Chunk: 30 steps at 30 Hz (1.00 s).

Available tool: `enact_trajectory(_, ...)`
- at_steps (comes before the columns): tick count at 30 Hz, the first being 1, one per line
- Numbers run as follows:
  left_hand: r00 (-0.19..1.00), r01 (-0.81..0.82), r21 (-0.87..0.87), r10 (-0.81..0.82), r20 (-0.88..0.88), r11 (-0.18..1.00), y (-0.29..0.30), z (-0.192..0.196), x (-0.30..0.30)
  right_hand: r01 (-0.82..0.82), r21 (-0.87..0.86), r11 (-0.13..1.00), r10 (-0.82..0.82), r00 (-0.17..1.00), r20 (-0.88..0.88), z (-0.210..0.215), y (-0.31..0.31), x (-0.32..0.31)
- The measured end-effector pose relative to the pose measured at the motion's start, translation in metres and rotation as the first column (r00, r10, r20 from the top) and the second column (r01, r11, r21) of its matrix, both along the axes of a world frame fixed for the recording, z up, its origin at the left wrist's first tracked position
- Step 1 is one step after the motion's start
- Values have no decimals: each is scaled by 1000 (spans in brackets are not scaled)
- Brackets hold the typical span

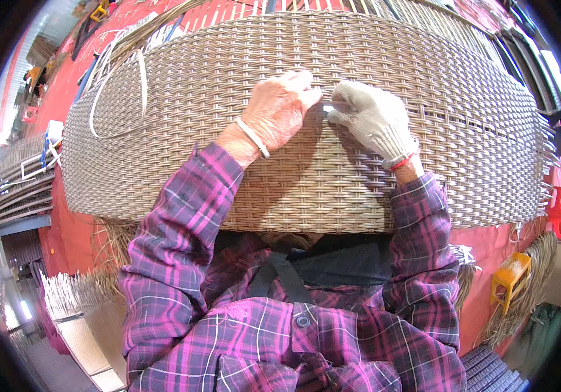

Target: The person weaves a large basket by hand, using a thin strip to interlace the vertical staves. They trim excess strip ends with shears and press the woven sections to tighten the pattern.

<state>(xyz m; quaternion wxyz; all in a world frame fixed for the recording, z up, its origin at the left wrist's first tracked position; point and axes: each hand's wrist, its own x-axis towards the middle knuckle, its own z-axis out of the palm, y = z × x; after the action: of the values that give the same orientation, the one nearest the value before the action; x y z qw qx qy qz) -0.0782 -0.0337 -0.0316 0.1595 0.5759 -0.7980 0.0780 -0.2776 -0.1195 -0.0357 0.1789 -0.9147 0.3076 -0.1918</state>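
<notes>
A large curved panel of woven grey-brown wicker (pixel 228 72) fills the upper half of the head view, resting in front of me. My left hand (pixel 280 108) is bare, with a pale band on the wrist, its fingers pressed onto the weave near the middle. My right hand (pixel 372 117) wears a grey knit glove and pinches a pale strand (pixel 327 108) at the weave, right beside the left fingertips. Both forearms are in purple plaid sleeves.
Loose pale strands (pixel 142 78) loop over the panel's left part. Unwoven strand ends stick out at its right edge (pixel 545 163). A small yellow stool (pixel 509 274) stands on the red floor at lower right, more woven pieces (pixel 13 189) lie at left.
</notes>
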Motion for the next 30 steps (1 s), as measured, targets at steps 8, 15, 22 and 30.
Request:
enact_trajectory(8,951,76,-11,-75,-299,997,-4,-13,5,24,18,1000,-23,1000,-19,4,1,-14)
enact_trajectory(15,757,-26,-45,-10,-653,999,-16,-7,-9,62,152,986,-59,998,-25,30,34,-61)
enact_trajectory(22,562,22,207,159,-812,978,-18,-9,-2,-72,-107,992,56,988,-147,32,51,-53)
enact_trajectory(30,386,136,132,70,-920,982,-5,-11,1,-214,129,968,189,966,178,18,7,9)
